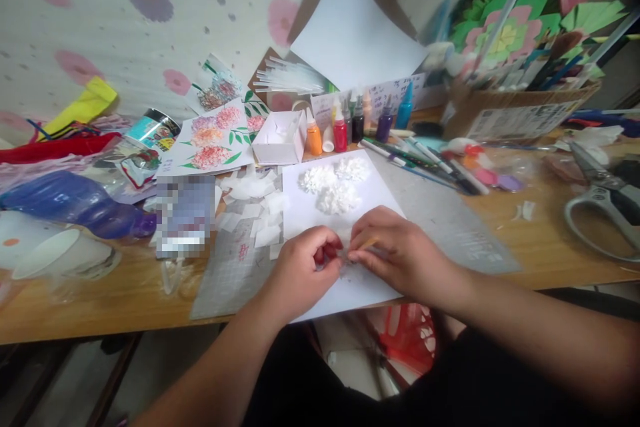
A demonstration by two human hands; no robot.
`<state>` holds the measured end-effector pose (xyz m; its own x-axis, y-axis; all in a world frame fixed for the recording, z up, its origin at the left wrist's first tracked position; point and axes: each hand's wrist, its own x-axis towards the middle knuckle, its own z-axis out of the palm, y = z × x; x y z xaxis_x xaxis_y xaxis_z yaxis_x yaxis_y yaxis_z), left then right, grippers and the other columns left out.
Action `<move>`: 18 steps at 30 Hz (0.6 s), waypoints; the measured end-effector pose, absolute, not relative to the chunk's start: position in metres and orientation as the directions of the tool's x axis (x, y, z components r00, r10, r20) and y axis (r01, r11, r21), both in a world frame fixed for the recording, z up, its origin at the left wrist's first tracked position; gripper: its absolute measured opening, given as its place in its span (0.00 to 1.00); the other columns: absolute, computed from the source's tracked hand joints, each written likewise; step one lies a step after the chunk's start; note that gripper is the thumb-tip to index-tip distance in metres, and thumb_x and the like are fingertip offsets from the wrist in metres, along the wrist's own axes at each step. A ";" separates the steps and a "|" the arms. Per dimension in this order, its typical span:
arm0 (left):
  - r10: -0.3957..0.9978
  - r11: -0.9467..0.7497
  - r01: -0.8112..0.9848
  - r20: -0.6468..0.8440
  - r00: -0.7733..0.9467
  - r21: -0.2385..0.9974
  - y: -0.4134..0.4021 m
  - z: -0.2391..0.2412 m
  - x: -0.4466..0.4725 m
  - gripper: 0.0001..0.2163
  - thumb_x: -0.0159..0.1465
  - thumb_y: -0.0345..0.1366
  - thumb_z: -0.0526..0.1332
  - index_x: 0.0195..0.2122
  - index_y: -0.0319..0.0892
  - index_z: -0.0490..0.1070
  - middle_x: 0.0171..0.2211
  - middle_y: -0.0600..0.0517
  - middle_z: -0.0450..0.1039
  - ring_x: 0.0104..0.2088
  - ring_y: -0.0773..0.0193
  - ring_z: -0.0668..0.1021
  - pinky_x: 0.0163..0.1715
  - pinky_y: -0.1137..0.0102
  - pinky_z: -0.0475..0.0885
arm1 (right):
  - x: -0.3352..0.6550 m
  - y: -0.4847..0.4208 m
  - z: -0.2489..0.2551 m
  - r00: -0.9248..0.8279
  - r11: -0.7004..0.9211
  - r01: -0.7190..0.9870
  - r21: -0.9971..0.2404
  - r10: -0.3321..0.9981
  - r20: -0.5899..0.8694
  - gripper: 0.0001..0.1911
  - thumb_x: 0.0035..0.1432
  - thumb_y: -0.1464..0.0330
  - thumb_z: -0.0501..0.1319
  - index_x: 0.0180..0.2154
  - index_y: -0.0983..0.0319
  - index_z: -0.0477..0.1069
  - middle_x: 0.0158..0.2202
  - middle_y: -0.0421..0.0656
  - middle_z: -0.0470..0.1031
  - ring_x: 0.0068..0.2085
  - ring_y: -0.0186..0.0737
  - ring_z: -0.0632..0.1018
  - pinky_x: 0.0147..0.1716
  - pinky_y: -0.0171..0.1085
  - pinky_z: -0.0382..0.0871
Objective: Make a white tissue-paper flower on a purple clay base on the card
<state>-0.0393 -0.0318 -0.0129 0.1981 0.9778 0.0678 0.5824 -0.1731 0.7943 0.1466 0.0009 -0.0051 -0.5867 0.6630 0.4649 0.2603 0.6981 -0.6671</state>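
My right hand (405,250) is closed in a pinch around a thin tan stick (370,242), whose tip points toward my other hand. Close beside it, my left hand (307,270) has thumb and fingers pinched together; whatever is between them is too small and hidden to name. Both hands are just above the lower part of a white paper sheet (295,207). Beyond the fingers, three ruffled white paper clusters (340,197) rest on that sheet. Loose white paper pieces (267,230) lie to the left, on a grey cutting mat (220,293).
Behind the sheet stand a white box (280,147) and several paint bottles (340,133). Pens (415,160) lie at right, near large scissors (600,193). A paper cup (70,253), a purple bottle-like object (75,203) and flower pictures (210,137) occupy the left.
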 end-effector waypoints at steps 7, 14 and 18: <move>0.972 -0.208 0.608 0.091 0.218 0.766 -0.032 -0.016 -0.039 0.03 0.57 0.28 0.58 0.32 0.42 0.68 0.27 0.56 0.66 0.26 0.70 0.68 0.26 0.75 0.64 | 0.146 0.005 -0.004 -0.531 0.607 0.228 -0.761 0.733 0.425 0.11 0.60 0.65 0.59 0.26 0.61 0.69 0.30 0.44 0.73 0.36 0.40 0.73 0.38 0.41 0.67; 0.935 -0.344 0.632 0.188 0.302 0.694 -0.035 -0.017 -0.043 0.14 0.58 0.25 0.56 0.42 0.47 0.72 0.35 0.53 0.65 0.30 0.69 0.70 0.31 0.74 0.67 | 0.164 0.006 0.002 -0.411 0.489 0.173 -0.855 0.825 0.388 0.13 0.60 0.61 0.58 0.26 0.59 0.67 0.31 0.42 0.73 0.34 0.38 0.75 0.35 0.38 0.69; 0.904 -0.415 0.617 0.231 0.359 0.669 -0.036 -0.017 -0.044 0.13 0.58 0.24 0.55 0.37 0.45 0.74 0.36 0.52 0.65 0.33 0.69 0.71 0.33 0.73 0.68 | 0.168 0.004 0.001 -0.408 0.506 0.152 -0.849 0.814 0.412 0.12 0.60 0.61 0.60 0.26 0.59 0.69 0.31 0.42 0.74 0.35 0.38 0.75 0.38 0.38 0.69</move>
